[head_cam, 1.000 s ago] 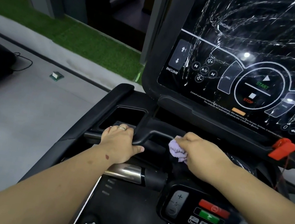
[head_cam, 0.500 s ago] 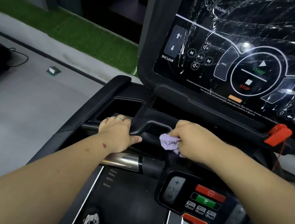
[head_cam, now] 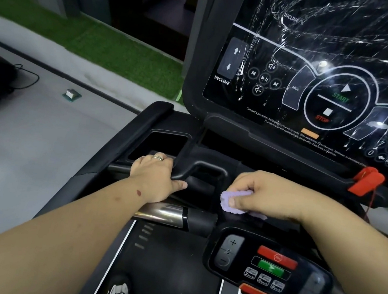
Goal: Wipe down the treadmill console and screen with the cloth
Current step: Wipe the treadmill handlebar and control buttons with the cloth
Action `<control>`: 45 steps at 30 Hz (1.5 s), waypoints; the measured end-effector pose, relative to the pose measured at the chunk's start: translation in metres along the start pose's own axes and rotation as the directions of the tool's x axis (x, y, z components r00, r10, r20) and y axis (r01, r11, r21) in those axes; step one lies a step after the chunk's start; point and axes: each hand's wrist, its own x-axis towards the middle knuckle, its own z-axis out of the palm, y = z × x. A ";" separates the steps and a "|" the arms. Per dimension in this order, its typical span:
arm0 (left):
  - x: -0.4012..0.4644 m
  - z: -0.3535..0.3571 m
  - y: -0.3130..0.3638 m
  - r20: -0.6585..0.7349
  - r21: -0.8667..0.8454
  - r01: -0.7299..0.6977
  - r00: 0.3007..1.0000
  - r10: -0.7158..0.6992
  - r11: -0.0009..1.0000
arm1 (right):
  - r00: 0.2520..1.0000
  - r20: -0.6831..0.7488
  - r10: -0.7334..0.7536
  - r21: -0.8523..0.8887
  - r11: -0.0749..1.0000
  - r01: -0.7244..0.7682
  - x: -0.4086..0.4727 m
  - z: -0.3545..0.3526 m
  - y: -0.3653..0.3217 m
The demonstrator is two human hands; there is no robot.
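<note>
Now R grip [head_cam: 273, 195] pinches cloth [head_cam: 231, 203] against console [head_cam: 275, 148]; L grip [head_cam: 156, 177] wraps handle [head_cam: 186, 168].

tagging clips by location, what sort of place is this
Most likely a gym: a black treadmill console with START and STOP markings, a lower black control pad with red and green buttons, and a strip of green artificial turf beside the grey floor.
</note>
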 end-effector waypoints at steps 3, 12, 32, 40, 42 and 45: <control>-0.001 0.000 0.001 -0.006 -0.005 -0.002 1.000 0.002 1.000 | 0.999 -0.047 0.015 0.106 0.994 -0.010 -0.004 0.001 0.001; -0.003 0.000 0.004 -0.028 -0.010 0.011 1.000 -0.011 1.000 | 0.991 -0.027 -0.133 0.128 0.983 0.135 0.015 0.022 -0.045; 0.000 0.002 0.000 -0.002 -0.006 -0.002 1.000 0.002 1.000 | 1.000 0.029 -0.001 -0.168 0.986 0.006 0.034 0.030 -0.059; -0.001 0.000 0.000 -0.003 -0.027 -0.007 1.000 0.007 1.000 | 0.983 0.177 0.039 -0.199 0.980 -0.003 0.013 0.000 -0.061; -0.001 0.001 0.000 -0.001 -0.026 -0.006 1.000 0.006 1.000 | 0.981 0.185 0.055 -0.240 0.971 -0.009 0.012 -0.001 -0.067; -0.001 -0.001 0.002 0.005 -0.023 -0.001 1.000 0.001 1.000 | 0.991 0.129 0.031 -0.214 0.977 -0.003 0.026 0.022 -0.079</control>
